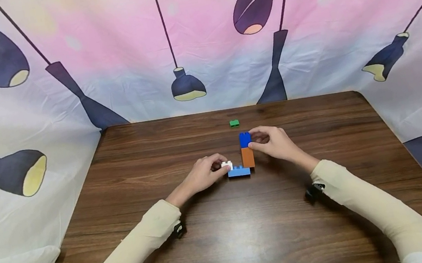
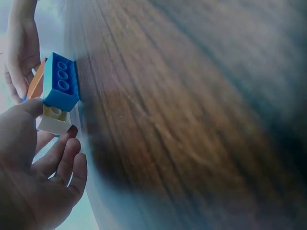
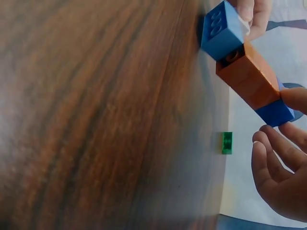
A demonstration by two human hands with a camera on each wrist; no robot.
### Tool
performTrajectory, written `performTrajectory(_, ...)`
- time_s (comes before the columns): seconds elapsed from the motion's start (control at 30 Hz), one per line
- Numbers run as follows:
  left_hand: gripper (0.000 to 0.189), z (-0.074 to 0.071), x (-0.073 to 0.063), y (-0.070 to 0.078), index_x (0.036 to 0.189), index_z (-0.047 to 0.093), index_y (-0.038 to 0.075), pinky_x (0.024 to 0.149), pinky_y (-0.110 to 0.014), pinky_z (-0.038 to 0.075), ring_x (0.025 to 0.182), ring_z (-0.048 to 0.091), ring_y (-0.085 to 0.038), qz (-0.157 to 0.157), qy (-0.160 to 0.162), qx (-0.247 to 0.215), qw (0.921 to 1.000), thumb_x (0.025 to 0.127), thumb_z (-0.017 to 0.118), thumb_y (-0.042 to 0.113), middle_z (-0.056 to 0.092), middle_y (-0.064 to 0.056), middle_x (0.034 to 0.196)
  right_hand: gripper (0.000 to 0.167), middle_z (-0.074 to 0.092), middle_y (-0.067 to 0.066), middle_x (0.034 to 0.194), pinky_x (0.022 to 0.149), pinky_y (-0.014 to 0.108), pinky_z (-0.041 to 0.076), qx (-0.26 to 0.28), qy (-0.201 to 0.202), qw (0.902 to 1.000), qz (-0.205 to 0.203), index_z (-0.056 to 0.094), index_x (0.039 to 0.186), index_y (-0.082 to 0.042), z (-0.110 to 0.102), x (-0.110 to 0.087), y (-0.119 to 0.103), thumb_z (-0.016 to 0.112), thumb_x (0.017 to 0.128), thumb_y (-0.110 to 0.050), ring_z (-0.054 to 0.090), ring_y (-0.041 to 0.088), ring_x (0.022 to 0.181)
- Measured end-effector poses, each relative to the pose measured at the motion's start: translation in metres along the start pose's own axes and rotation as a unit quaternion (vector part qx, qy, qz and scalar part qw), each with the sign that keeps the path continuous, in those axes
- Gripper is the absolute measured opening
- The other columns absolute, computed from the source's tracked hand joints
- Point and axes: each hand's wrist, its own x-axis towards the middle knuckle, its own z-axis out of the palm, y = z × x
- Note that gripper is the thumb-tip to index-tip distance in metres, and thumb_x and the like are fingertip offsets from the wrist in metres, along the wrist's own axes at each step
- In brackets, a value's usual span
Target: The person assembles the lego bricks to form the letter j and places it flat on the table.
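Observation:
Between the thumb and fingers of my left hand [image 1: 202, 174] is a small white brick [image 1: 226, 164]. This white brick sits on the left end of a light blue brick [image 1: 239, 172], whose hollow underside faces the camera in the left wrist view. My right hand [image 1: 277, 143] pinches a dark blue brick [image 1: 245, 139] at the top of an orange brick [image 1: 248, 158]. In the right wrist view the orange brick [image 3: 249, 76] meets the light blue brick's end at an angle, with part of its hollow bottom showing. The joined bricks are held in both hands over the table.
A small green brick [image 1: 234, 123] lies on the brown wooden table [image 1: 227, 238] toward the far edge, beyond the hands. A cloth backdrop [image 1: 133, 47] printed with lamps hangs behind the table and along both sides.

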Motion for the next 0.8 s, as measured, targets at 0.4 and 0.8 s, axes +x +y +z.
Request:
performTrajectory(0.4,0.026,0.004,0.006,-0.005,0.114,0.073,0.017,0.085,-0.033,0.054,0.094,0.065,-0.009,0.011,0.02,0.007,0.9997,0.104,0.061,0.037,0.071,0.003,0.104,0.044,0.074,0.009,0.114,0.088,0.045,0.055,0.0,-0.031,0.9983,0.049,0.069,0.129,-0.01,0.006,0.015,0.015,0.074,0.094,-0.036,0.068,0.025,0.102)
performTrajectory(0.8,0.027,0.004,0.011,-0.008,0.113,0.075,0.014,0.084,-0.034,0.054,0.093,0.065,-0.012,0.005,0.021,0.003,0.9998,0.103,0.062,0.036,0.071,0.0,0.103,0.049,0.072,0.011,0.119,0.091,0.048,0.053,0.012,-0.061,0.9942,0.088,0.068,0.133,-0.008,0.012,0.023,0.024,0.072,0.096,-0.04,0.067,0.027,0.107)
